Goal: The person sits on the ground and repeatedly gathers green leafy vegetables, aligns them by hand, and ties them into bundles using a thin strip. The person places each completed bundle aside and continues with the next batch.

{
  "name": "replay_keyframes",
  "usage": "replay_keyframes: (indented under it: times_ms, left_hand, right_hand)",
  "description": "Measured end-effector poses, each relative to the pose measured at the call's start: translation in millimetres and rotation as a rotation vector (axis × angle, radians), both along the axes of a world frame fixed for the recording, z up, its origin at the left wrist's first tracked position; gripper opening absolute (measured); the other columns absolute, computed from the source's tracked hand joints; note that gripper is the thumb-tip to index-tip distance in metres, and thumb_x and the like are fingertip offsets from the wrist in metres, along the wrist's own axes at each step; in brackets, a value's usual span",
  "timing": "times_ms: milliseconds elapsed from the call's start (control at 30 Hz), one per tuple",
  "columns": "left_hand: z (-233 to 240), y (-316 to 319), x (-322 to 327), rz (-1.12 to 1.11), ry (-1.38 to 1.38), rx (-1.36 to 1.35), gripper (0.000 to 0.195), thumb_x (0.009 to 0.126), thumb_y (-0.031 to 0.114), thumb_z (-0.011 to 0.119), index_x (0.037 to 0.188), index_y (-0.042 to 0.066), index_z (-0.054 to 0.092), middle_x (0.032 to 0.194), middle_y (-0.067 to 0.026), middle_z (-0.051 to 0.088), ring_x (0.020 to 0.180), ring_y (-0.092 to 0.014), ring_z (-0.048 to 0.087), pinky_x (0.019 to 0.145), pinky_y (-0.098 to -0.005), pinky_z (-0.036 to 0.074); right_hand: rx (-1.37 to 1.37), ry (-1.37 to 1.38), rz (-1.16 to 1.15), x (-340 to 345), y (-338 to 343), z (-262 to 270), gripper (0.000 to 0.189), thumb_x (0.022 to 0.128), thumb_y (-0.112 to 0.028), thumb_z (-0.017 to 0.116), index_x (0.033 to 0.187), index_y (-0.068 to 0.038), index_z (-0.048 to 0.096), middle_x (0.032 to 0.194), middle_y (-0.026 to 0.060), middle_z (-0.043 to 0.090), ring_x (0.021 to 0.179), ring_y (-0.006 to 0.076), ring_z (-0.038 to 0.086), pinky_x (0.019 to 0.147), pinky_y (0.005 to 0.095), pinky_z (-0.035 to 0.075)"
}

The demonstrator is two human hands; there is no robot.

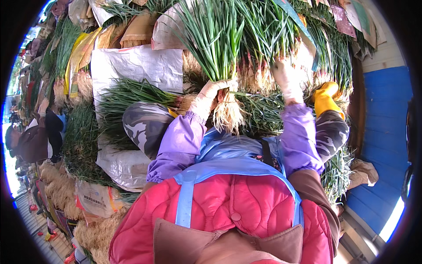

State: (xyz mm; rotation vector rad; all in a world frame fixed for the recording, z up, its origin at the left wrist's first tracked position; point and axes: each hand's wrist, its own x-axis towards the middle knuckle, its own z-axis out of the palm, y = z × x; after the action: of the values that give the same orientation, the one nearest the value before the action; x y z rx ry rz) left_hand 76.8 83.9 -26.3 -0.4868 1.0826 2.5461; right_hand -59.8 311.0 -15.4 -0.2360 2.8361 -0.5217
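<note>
My left hand (207,97) is closed around the lower stems of a bunch of green onions (220,62). Their leaves fan out away from me, and the pale stringy roots (228,114) hang below my fingers toward my lap. To the right, my right hand (286,77) is at the stem bases of a standing row of green onions (263,71) with reddish bulbs; its fingertips are hidden, so its grip is unclear. Beside my left knee, a smaller bundle of green onions (140,94) lies on a white woven sack (136,64).
Loose green leaves (260,110) cover the ground between my legs. Yellow boots (326,99) are on my feet. Sacks (138,28) cover more bundles ahead. A blue panel wall (384,132) stands at right. Another person (34,140) is at far left, near a leaf heap (82,145).
</note>
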Motion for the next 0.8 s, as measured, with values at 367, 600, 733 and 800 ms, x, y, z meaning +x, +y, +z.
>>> replay_keyframes:
  times_ms: [367,600,733,800]
  left_hand:
    - [-16,-1,1,0.091,0.081,-0.314,0.019,0.080,0.023,0.073,0.090,0.006,0.074,0.063,0.0024,0.062,0.047,-0.008,0.045,0.047,-0.0221,0.033]
    - [-18,-7,-2,0.163,0.120,-0.311,0.027,0.075,0.021,0.077,0.097,0.005,0.073,0.075,0.0006,0.067,0.050,-0.008,0.046,0.046,-0.0227,0.035]
    - [-13,-1,0,0.144,0.080,-0.399,0.030,0.075,0.022,0.076,0.099,0.005,0.073,0.086,-0.0006,0.070,0.054,-0.008,0.050,0.053,-0.0221,0.038]
    - [-7,2,4,0.126,0.115,-0.345,0.029,0.076,0.021,0.076,0.100,0.005,0.072,0.085,-0.0007,0.069,0.053,-0.008,0.050,0.051,-0.0224,0.037]
  right_hand:
    - [-0.586,-0.355,0.455,77,-37,57,0.023,0.089,-0.013,0.063,0.110,-0.004,0.064,0.089,0.0041,0.066,0.078,0.0088,0.059,0.070,0.0256,0.047]
    - [-0.133,-0.486,0.587,69,45,72,0.028,0.085,-0.018,0.067,0.108,-0.004,0.067,0.094,0.0097,0.069,0.082,0.0171,0.064,0.075,0.0318,0.051]
    - [-0.086,-0.042,0.335,89,-2,36,0.042,0.082,-0.036,0.070,0.110,-0.005,0.065,0.095,0.0118,0.069,0.090,0.0231,0.066,0.082,0.0338,0.050]
    - [-0.417,-0.115,0.242,99,-37,20,0.043,0.084,-0.034,0.070,0.113,-0.003,0.062,0.096,0.0119,0.069,0.088,0.0211,0.066,0.080,0.0327,0.051]
